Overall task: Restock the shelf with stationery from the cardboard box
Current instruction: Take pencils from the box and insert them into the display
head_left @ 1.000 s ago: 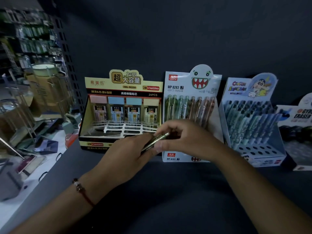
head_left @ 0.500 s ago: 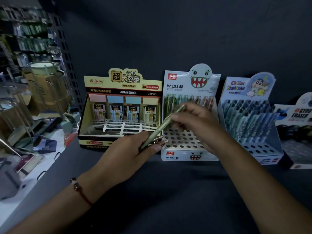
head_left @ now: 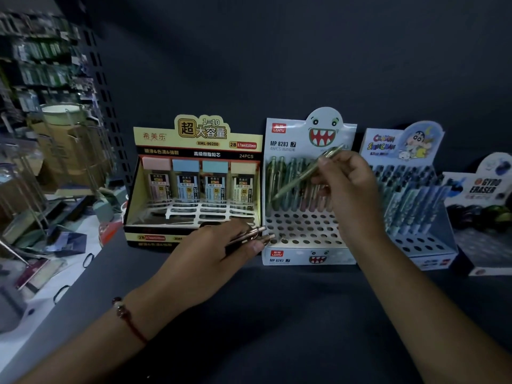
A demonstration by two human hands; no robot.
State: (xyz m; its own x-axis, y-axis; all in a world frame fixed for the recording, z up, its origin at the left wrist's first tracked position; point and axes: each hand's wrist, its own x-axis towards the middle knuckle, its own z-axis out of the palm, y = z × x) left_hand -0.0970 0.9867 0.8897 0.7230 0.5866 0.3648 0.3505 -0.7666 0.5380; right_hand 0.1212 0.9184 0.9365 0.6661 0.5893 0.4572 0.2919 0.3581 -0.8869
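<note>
Right hand [head_left: 352, 189] is pinching a green pencil [head_left: 306, 173] at centre frame; left hand [head_left: 221, 253] is gripping spare pencils [head_left: 253, 235]. Tilted tip is risking missing the display box [head_left: 304, 253] hole.

Shelf [head_left: 277, 314] surface was dark grey-blue; yellow lead box [head_left: 198, 139] carried black bands and red labels, its cases capped pink, blue, teal and cream. White pencil display [head_left: 310, 245] showed a pale blue monster face with red mouth, plus rows of dark round holes. Held pencil [head_left: 307, 173] was translucent green; wrist bracelet [head_left: 128, 318] was red with dark beads.
</note>
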